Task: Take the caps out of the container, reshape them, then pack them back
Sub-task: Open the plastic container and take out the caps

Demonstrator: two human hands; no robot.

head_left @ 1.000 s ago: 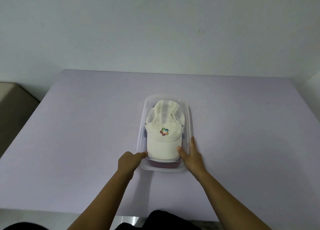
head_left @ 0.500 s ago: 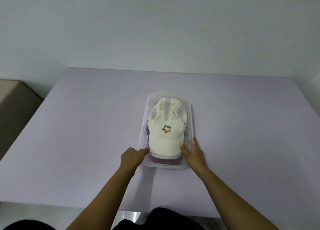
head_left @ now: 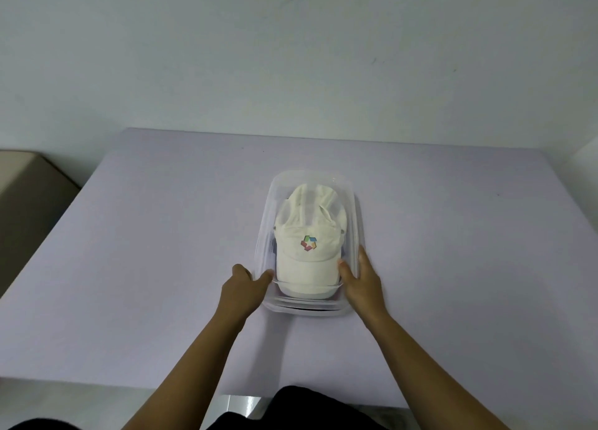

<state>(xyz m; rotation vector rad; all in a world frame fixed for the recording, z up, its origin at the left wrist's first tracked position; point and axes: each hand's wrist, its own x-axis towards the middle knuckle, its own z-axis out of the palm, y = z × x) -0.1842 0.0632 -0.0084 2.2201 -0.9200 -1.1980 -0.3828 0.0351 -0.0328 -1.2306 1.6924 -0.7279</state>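
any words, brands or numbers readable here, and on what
No readable text anywhere in the picture.
White cap in the clear container: a multicoloured pinwheel logo on the front panel, a sign only, with no letters or numbers.
Container, purple table and wall: no labels or print visible.

Two bare forearms reach forward from the bottom edge of the view, with no sleeves, watch, bracelets or rings showing on them. The left hand (head_left: 241, 292) and the right hand (head_left: 362, 284) are uncovered, without gloves. At the bottom edge, between and beside the arms, lies dark black clothing (head_left: 301, 407) worn by the person.
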